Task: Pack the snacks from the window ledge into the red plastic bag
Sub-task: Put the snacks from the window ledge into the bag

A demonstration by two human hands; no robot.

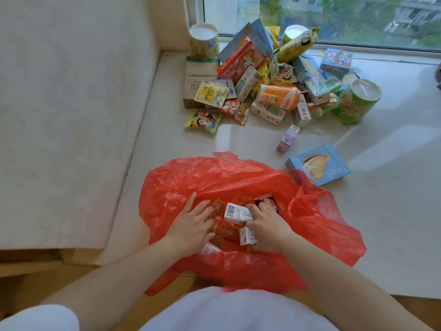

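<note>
Down at six o'clock I see both hands inside the mouth of the red bag [181, 187], which lies spread open on the ledge [393, 211]. My left hand [193, 225] lies flat, fingers straight and spread, pressing on the orange wrappers [226, 229] inside; it grasps nothing. My right hand [267, 229] curls round a small white carton [237, 213], thumb under it, barcode facing up. A second white carton [248, 236] sits just below it against that palm; its print is too small for me to read.

Just beside the bag at two o'clock lies a blue box [318, 164] showing a filled pastry, its lettering not legible. Toward twelve o'clock, a small purple carton [287, 138] lies alone.

Farther on, at twelve to one o'clock, the snack pile [269, 87] rests against the window [334, 17]: an orange cup [279, 96] on its side, a green tub [355, 101] tilted at the right, a yellow-labelled tub [204, 39] standing on a brown box [198, 80] at the left, a red cartoon box [239, 59], a yellow pouch [296, 45], and a green gummy packet [202, 120] at the near edge. Their writing is blurred.
</note>
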